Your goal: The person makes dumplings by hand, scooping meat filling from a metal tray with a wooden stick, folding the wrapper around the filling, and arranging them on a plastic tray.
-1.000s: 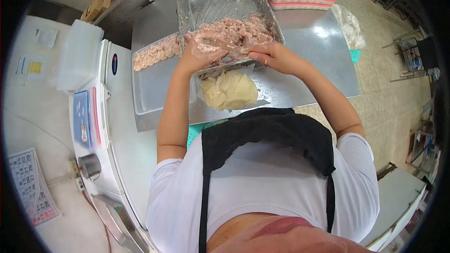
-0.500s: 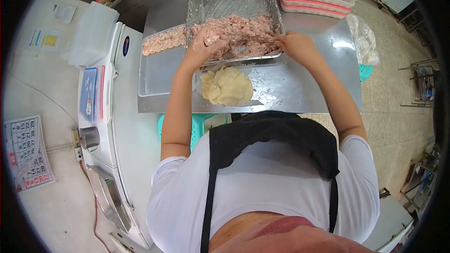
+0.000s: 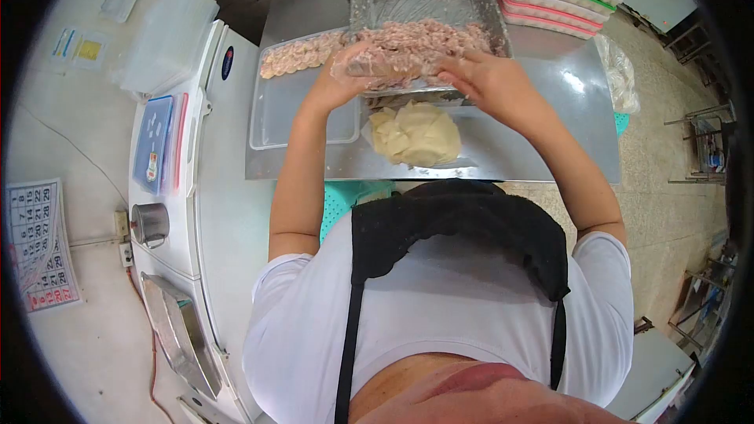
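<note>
My left hand (image 3: 336,82) is over the near left part of a metal tray (image 3: 495,0), curled around pinkish minced meat (image 3: 357,56) that smears its fingers. Whether a wrapper lies under that meat I cannot make out. Close on its right, my right hand (image 3: 491,82) reaches over the tray's near edge with bent, closed fingers; what they grip is hidden. More minced meat (image 3: 440,35) fills the near half of the tray. Just in front of the tray lies a pile of thin, pale yellow dough wrappers (image 3: 416,135). A shallow plastic tray (image 3: 271,122) to the left holds rows of filled dumplings (image 3: 302,53).
Stacked lidded plastic boxes (image 3: 550,0) with red and green rims stand at the table's back right. A clear plastic bag (image 3: 616,74) hangs beside the steel table (image 3: 550,137). At the left is a white fridge or freezer (image 3: 228,149). Turquoise plastic (image 3: 338,200) shows below.
My right hand has moved left from the tray's right edge toward my left hand. My left hand stays by the meat. The whole view has shifted slightly, with the table appearing further right.
</note>
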`<state>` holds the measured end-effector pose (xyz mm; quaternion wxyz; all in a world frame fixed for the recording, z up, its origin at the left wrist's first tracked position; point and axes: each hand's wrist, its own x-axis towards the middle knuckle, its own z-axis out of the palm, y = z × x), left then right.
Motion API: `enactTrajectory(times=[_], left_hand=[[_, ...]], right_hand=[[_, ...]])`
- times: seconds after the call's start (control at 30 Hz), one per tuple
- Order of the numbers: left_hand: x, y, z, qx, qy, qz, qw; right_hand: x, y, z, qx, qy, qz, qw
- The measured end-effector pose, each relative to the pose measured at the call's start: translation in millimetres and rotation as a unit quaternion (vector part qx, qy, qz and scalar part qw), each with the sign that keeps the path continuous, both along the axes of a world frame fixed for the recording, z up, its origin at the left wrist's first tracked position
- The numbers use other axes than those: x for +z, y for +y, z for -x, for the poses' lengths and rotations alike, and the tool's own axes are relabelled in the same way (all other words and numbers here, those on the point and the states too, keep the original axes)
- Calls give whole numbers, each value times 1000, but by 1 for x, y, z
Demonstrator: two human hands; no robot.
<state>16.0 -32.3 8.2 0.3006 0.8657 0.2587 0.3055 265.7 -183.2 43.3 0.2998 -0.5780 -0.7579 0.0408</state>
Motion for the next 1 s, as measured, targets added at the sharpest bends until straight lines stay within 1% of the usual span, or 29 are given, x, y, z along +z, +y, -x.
enactTrajectory(times=[0.03, 0.07, 0.1, 0.13, 0.17, 0.2, 0.23, 0.3, 0.33, 0.37, 0.43, 0.47, 0.5, 0.53, 0.6, 0.63, 0.67, 0.7, 0.73, 0.77, 0.8, 0.83, 0.87, 0.9, 0.93, 1.0], left_hand=[[-1, 2, 10, 1, -3, 0, 1000], [16, -7, 15, 11, 22, 24, 999], [28, -12, 23, 21, 46, 48, 998], [32, -12, 35, 24, 43, 46, 998], [34, -12, 48, 22, 34, 163, 986], [34, -11, 59, 17, 26, 280, 960], [34, -9, 68, 15, 26, 282, 959], [32, -4, 84, -2, 25, 240, 971], [28, 0, 91, -4, 22, 240, 970], [19, 6, 104, 4, -4, 231, 973], [1, 20, 117, 13, -30, 223, 974], [-11, 30, 126, 26, 6, 167, 986], [-23, 41, 134, 39, 41, 109, 992], [-36, 53, 139, 35, 41, 113, 992], [-66, 77, 144, 62, 129, 181, 973], [-84, 86, 142, 57, 129, 183, 973], [-104, 93, 137, 71, 116, 108, 985], [-110, 94, 131, 84, 101, 33, 991], [-117, 95, 123, 79, 101, 35, 991], [-121, 92, 114, 116, 73, 56, 989], [-122, 90, 105, 154, 44, 76, 984], [-123, 89, 98, 150, 44, 76, 985], [-125, 91, 91, 169, 59, 56, 982], [-126, 94, 85, 189, 74, 35, 978], [-127, 97, 79, 187, 74, 34, 979], [-139, 108, 67, 179, 83, -10, 980]], right_hand=[[-7, 11, 7, 7, -35, -1, 999], [-10, 17, 16, 14, -69, -1, 998], [-3, 17, 23, 16, -72, -2, 997], [8, 17, 29, 4, -55, -15, 998], [19, 17, 37, -9, -36, -27, 999], [26, 14, 50, 1, -1, -17, 1000], [23, 12, 67, -2, -2, -14, 1000], [8, 11, 101, -13, -25, 42, 999], [-3, 16, 112, 19, -1, 65, 998], [-8, 18, 125, 18, -9, 69, 997], [-18, 16, 121, -27, 69, 60, 995], [-29, 11, 115, -29, 68, 64, 995], [-42, 5, 106, -64, 109, 61, 990], [-49, -1, 96, -100, 148, 56, 982], [-54, -28, 88, -172, 193, 71, 963], [-61, -42, 80, -211, 223, 109, 946], [-66, -56, 72, -249, 252, 145, 924], [-67, -68, 69, -255, 252, 146, 922], [-68, -80, 67, -290, 283, 157, 901], [-68, -90, 66, -324, 313, 168, 877], [-67, -100, 65, -329, 313, 168, 875], [-67, -107, 63, -339, 329, 174, 864], [-66, -112, 61, -347, 345, 180, 853], [-66, -114, 60, -349, 346, 178, 853], [-67, -115, 58, -345, 336, 164, 861], [-67, -114, 53, -342, 328, 148, 868]])
